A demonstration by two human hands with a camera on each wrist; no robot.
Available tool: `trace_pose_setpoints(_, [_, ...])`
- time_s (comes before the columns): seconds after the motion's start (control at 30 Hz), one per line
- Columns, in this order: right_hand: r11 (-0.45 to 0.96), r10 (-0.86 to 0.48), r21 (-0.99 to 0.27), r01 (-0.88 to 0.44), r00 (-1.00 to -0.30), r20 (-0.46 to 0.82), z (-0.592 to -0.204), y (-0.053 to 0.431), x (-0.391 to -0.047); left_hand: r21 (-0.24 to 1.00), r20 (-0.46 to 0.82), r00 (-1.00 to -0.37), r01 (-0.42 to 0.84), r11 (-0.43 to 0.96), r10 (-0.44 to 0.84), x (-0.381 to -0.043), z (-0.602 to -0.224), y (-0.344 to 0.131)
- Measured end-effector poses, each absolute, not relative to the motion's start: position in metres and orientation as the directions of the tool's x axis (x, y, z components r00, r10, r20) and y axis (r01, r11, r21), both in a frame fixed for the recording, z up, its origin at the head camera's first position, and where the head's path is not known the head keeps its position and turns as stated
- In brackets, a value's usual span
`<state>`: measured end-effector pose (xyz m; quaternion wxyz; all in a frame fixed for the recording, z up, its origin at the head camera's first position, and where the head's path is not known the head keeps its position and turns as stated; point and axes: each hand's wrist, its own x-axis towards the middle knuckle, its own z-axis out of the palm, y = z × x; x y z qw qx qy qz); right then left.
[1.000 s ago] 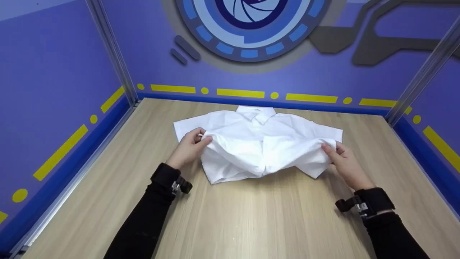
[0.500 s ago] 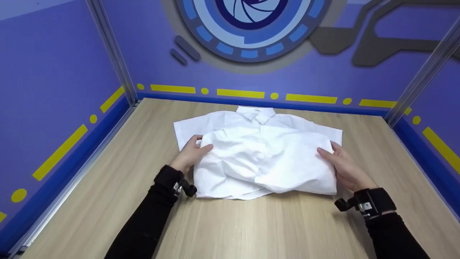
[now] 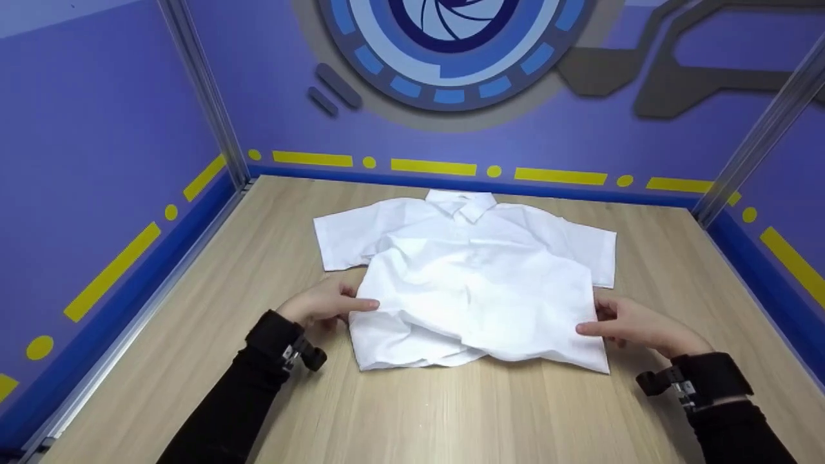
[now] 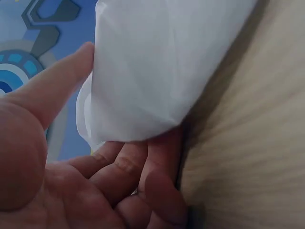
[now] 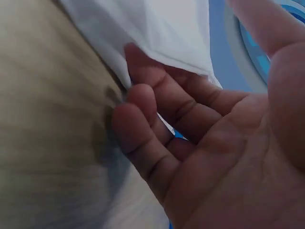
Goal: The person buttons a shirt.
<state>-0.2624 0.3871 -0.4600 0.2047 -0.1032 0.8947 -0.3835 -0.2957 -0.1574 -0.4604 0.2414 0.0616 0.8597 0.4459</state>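
A white short-sleeved shirt [image 3: 490,283] lies on the wooden table, collar toward the back wall, its lower front puffed and wrinkled. My left hand [image 3: 329,299] holds its left side edge, thumb on top and fingers beneath. In the left wrist view the white cloth [image 4: 143,71] hangs over those fingers [image 4: 126,162]. At the opposite side edge is my right hand [image 3: 644,325], thumb lying over the cloth. The right wrist view has the shirt's edge [image 5: 167,33] between thumb and fingers, some fingertips tucked behind the fabric and the other fingers [image 5: 133,129] curled outside it.
The wooden table [image 3: 412,419] extends in front of the shirt and to both sides. Blue-purple panels with yellow dashes enclose it: a back wall [image 3: 271,116], a left wall [image 3: 97,161] and a right wall. Metal posts [image 3: 206,96] stand at the back corners.
Both hands have come down and nearer the front along the shirt's sides. The lifted lower part has unfolded toward the front and settled flatter on the table. Collar and sleeves stay in place.
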Motion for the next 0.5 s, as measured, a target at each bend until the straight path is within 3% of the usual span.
trace_pose_setpoints(0.13, [0.684,-0.415,-0.713,-0.155,-0.886,-0.206,-0.466,0.386,-0.255,0.823,-0.347,-0.863,-0.093,0.561,0.367,-0.286,-0.463,-0.161])
trace_pose_setpoints(0.27, [0.653,-0.443,-0.729,-0.207,-0.885,-0.145,-0.467,0.387,-0.252,0.905,-0.280,-0.852,-0.082,0.417,0.442,-0.282,-0.468,-0.158])
trace_pose_setpoints(0.5, [0.513,-0.309,-0.855,-0.082,-0.946,-0.095,-0.458,0.381,-0.262,0.979,-0.089,-0.905,-0.002,0.204,0.415,-0.291,-0.469,-0.146])
